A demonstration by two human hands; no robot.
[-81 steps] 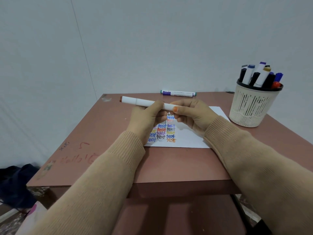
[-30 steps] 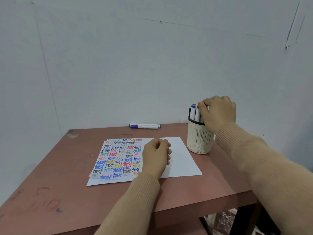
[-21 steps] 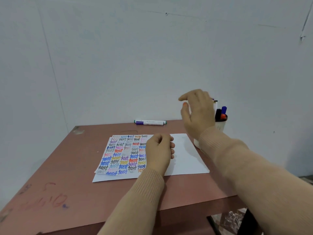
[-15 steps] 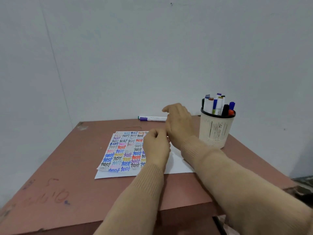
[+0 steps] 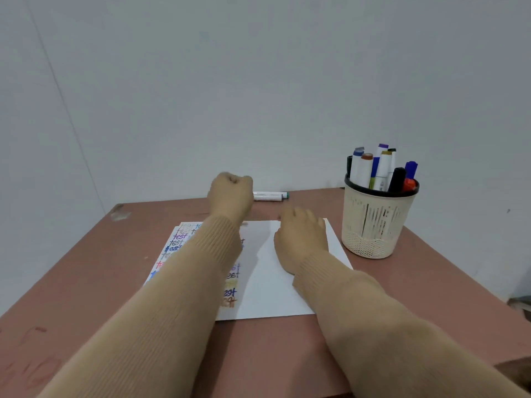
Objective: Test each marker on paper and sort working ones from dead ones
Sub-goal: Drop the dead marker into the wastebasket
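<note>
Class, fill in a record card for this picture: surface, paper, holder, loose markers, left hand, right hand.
Surface: reddish-brown table
Paper: white sheet, coloured "test" words on its left part, right part blank
Holder: cream perforated cup at back right, full of upright markers
Lying loose: two markers side by side at the table's far edge
Left hand: a fist, hiding those markers' left ends; whether it grips them cannot be told
Right hand: over the sheet's blank part, fingers relaxed, holding nothing

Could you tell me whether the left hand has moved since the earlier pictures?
Yes: the left hand moved forward, off the paper to beyond its far edge.
</note>
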